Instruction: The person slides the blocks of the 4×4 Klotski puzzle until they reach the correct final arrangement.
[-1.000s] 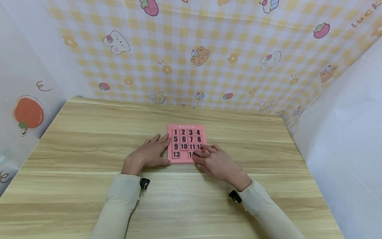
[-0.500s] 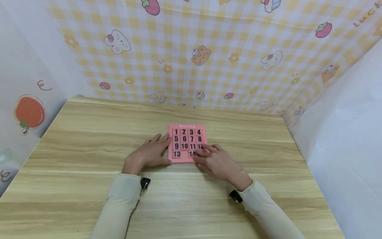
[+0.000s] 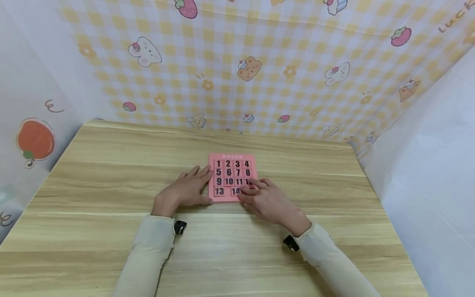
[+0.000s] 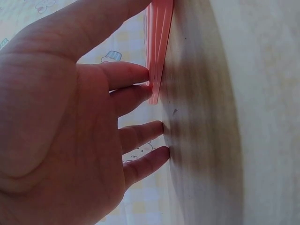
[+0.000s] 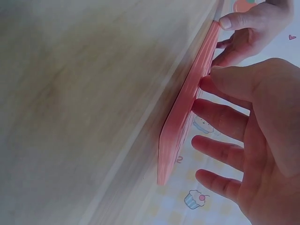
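A pink number sliding puzzle (image 3: 232, 156) lies flat on the wooden table, its numbered tiles in rows. My left hand (image 3: 187, 189) steadies the board's left side, thumb at the near corner and fairly straight fingers along the edge. In the left wrist view, two fingers (image 4: 129, 75) touch the board's side (image 4: 160, 37) while the other two reach the tabletop. Over the lower right tiles, my right hand (image 3: 272, 202) presses with its fingertips at the 14 tile (image 3: 235, 191). It partly covers the 12 tile and hides the bottom right corner. A gap separates 13 from 14.
The wooden table (image 3: 111, 173) stretches around the board on all sides. Behind it hangs a yellow checked cloth (image 3: 230, 95) with cartoon prints. White sheets (image 3: 426, 156) flank the table. Each sleeve cuff carries a small black device (image 3: 180, 227).
The 14 tile has slid a little left into the gap beside 13, under my right fingertips. My right hand has shifted slightly left with it; the left hand stays in place.
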A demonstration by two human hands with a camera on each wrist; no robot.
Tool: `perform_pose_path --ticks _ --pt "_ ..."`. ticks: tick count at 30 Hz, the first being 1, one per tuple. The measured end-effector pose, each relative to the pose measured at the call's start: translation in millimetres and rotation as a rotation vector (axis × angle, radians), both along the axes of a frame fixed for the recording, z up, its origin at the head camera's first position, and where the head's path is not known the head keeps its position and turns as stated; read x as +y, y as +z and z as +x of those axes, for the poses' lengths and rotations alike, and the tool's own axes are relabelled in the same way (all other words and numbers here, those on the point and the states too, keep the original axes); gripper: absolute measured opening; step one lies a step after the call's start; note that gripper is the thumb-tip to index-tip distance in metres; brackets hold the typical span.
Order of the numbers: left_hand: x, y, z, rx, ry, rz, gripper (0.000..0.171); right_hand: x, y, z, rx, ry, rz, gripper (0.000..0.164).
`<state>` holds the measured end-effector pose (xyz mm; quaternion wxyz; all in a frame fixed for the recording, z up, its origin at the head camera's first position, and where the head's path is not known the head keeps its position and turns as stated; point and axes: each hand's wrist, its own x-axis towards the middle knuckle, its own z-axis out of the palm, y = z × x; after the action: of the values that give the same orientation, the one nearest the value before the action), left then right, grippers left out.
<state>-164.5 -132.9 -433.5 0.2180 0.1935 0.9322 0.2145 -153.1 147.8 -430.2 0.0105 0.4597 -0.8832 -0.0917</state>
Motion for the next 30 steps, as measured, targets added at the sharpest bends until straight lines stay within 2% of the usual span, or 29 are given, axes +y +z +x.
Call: perform_pose_path --ticks 7,13,22,30 --pt "-1 -1.5 -0.3 0.003 0.001 0.000 0.094 -6 -0.2 0.8 -0.023 -0.004 0.000 0.036" --pt "0 -1.6 -0.4 0.006 0.002 0.001 0.093 -10 0.6 1.5 -0.007 0.007 0.024 0.037" --pt "0 -2.0 -0.5 0.009 0.005 0.002 0.094 -16 -2.8 0.8 -0.011 0.003 -0.049 0.034" --pt "-1 0.3 0.3 0.018 -0.006 0.011 0.096 -17 -3.3 1.3 -0.023 0.019 -0.065 0.035"
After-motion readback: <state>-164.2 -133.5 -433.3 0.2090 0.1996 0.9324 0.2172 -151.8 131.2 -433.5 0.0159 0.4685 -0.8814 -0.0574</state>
